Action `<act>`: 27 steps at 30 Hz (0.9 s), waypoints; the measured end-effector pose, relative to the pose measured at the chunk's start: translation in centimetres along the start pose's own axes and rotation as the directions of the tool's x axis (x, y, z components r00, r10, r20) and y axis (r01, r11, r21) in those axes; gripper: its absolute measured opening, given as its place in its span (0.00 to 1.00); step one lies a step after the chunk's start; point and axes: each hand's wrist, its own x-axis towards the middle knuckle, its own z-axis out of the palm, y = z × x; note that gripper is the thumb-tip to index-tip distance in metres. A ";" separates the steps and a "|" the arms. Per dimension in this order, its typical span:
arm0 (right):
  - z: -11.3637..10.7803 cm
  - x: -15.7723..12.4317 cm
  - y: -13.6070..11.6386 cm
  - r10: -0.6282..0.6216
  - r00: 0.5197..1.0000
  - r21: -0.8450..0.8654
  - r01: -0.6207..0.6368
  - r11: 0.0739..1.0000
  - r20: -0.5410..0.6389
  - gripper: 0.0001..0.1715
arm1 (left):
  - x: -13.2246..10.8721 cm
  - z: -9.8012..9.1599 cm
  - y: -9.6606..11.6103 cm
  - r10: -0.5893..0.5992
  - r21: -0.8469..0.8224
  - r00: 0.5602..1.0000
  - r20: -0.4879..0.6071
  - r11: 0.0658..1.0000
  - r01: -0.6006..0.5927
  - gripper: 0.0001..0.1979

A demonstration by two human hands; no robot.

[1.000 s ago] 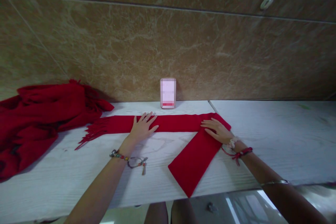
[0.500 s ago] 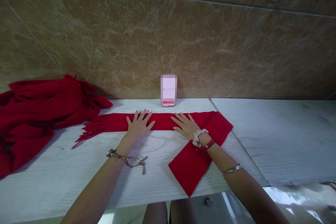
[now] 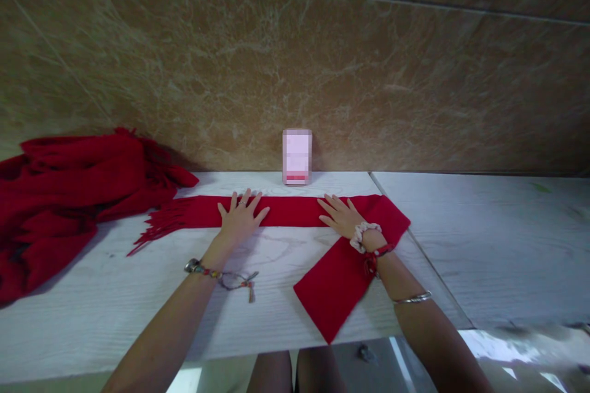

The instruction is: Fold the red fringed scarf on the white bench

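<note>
A red scarf (image 3: pixel 295 212) lies in a narrow strip across the white table, its fringed end at the left. At the right it bends over at an angle, and a broad flap slants down toward the table's front edge. My left hand (image 3: pixel 241 219) rests flat on the strip near the fringe, fingers spread. On the strip's right part, just before the bend, my right hand (image 3: pixel 343 219) also lies flat with its fingers apart. Neither hand grips the cloth.
A heap of red cloth with fringe (image 3: pixel 92 190) sits at the left, touching the scarf's fringe. Behind the strip, a phone (image 3: pixel 297 158) leans upright against the brown marbled wall (image 3: pixel 230 73). A seam crosses the white table (image 3: pixel 483 245) at the right.
My right hand has slid to the right along the scarf toward the bend. My left hand has shifted slightly left. The scarf keeps its shape.
</note>
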 end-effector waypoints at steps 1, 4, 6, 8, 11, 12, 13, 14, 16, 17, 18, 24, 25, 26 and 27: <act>0.1 0.0 0.1 -0.002 1.000 -0.005 0.002 1.000 0.009 0.29 | 0.1 -0.1 -0.5 -0.027 -0.006 1.000 0.009 1.000 0.027 0.28; 0.3 0.1 0.0 0.002 1.000 -0.009 -0.001 1.000 0.020 0.29 | 0.3 -0.5 -1.9 -0.144 -0.008 0.989 0.035 0.990 0.144 0.29; 0.1 0.2 -0.2 0.007 1.000 -0.003 -0.007 1.000 0.021 0.29 | 0.2 -0.7 -2.2 -0.209 -0.004 0.978 0.007 0.978 0.209 0.29; -0.3 0.2 -0.5 0.011 1.000 0.012 -0.011 1.000 0.008 0.29 | 0.0 -0.7 -1.7 -0.191 0.010 0.980 -0.061 0.981 0.192 0.28; -1.0 0.0 -0.6 0.012 0.999 0.024 -0.011 1.000 -0.050 0.30 | -0.5 -0.4 0.1 0.046 0.057 0.988 -0.148 0.998 -0.037 0.25; -1.2 -0.1 -0.5 0.016 0.997 0.018 -0.015 1.000 -0.079 0.30 | -0.5 -0.3 0.6 0.131 0.069 0.982 -0.134 0.990 -0.122 0.25; -1.4 -0.2 -0.4 0.028 0.994 0.009 -0.027 1.000 -0.103 0.30 | -0.6 -0.2 1.1 0.190 0.074 0.977 -0.102 0.980 -0.183 0.24; -1.6 -0.3 -0.3 0.046 0.993 0.000 -0.046 0.999 -0.113 0.30 | -0.6 -0.1 1.5 0.220 0.073 0.974 -0.059 0.974 -0.216 0.24; -1.7 -0.5 -0.1 0.088 0.994 -0.013 -0.089 0.996 -0.066 0.29 | -0.5 0.0 1.9 0.220 0.073 0.976 0.008 0.973 -0.220 0.24; -1.6 -0.5 -0.1 0.105 0.994 -0.018 -0.106 0.994 -0.024 0.29 | -0.5 0.1 1.9 0.208 0.076 0.978 0.020 0.975 -0.208 0.24; -1.5 -0.6 -0.2 0.117 0.993 -0.022 -0.117 0.993 0.016 0.29 | -0.5 0.1 1.9 0.198 0.081 0.980 0.019 0.977 -0.199 0.25; -2.3 -1.3 1.3 0.141 0.987 0.082 -0.134 0.988 -0.079 0.27 | -0.9 0.1 1.6 0.181 0.085 0.983 -0.007 0.980 -0.180 0.25; -2.7 -1.7 2.0 0.164 0.974 0.122 -0.145 0.982 -0.157 0.26 | -0.8 0.2 1.6 0.175 0.085 0.984 -0.021 0.981 -0.173 0.24; -3.2 -2.3 2.8 0.186 0.953 0.160 -0.150 0.976 -0.239 0.25 | -0.8 0.3 1.6 0.173 0.082 0.984 -0.041 0.982 -0.169 0.24; -3.6 -2.8 3.4 0.199 0.930 0.189 -0.145 0.971 -0.310 0.24 | -0.7 0.4 1.7 0.186 0.074 0.980 -0.064 0.981 -0.181 0.24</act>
